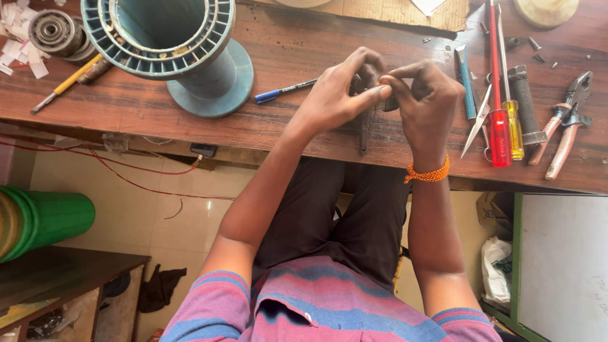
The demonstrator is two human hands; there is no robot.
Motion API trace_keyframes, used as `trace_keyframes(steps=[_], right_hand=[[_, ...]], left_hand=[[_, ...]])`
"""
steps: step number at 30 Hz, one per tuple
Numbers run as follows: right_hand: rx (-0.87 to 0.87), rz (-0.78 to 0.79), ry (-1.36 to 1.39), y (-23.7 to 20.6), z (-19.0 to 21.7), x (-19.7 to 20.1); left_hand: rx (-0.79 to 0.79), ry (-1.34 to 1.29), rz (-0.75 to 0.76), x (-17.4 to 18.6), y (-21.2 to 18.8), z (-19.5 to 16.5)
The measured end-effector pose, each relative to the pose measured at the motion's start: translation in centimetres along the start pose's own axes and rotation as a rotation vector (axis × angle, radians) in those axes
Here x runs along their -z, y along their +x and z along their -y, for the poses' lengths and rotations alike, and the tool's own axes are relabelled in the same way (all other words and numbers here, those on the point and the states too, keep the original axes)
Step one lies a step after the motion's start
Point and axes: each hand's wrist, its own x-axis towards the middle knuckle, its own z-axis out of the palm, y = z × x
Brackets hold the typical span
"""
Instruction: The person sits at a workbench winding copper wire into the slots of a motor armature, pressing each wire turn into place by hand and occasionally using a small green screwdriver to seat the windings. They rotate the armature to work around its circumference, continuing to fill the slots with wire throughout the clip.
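My left hand (339,92) and my right hand (427,101) meet over a brown wooden workbench (190,114). Both pinch a small dark part (387,101) between fingertips and thumbs; most of it is hidden by the fingers. A slim dark tool (364,136) lies on the bench just below the hands. An orange thread band (429,174) circles my right wrist.
A large blue-green spool (183,57) stands at the left, with a blue pen (285,92) beside it. Right of my hands lie a blue cutter (466,82), scissors (476,123), red (498,107) and yellow (514,123) screwdrivers and pliers (565,123). A green bucket (44,218) is on the floor.
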Motion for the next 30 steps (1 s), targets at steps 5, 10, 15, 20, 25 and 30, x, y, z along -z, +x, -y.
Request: trace_keyframes(steps=[5,10,15,20,25,30], right_hand=[[-0.034,-0.053,-0.127,0.0,-0.1,0.2],[-0.054,0.008,-0.068,-0.7,1.2,0.7],[0.07,0.093,-0.134,-3.2,3.4,0.1],[-0.179,0.037,-0.069,-5.6,3.2,-1.6],[-0.25,0.012,0.118,-8.0,0.7,-3.6],[-0.141,-0.094,0.0,-10.0,-1.2,-5.0]], left_hand=[[-0.016,-0.062,0.078,0.1,1.7,0.2],[0.061,-0.315,0.347,2.8,1.9,1.7],[-0.219,-0.343,0.475,4.4,2.6,3.6],[-0.258,-0.21,0.507,4.5,3.3,4.4],[-0.32,-0.13,0.462,5.0,2.0,2.9],[-0.521,0.242,0.122,2.2,-1.8,2.4]])
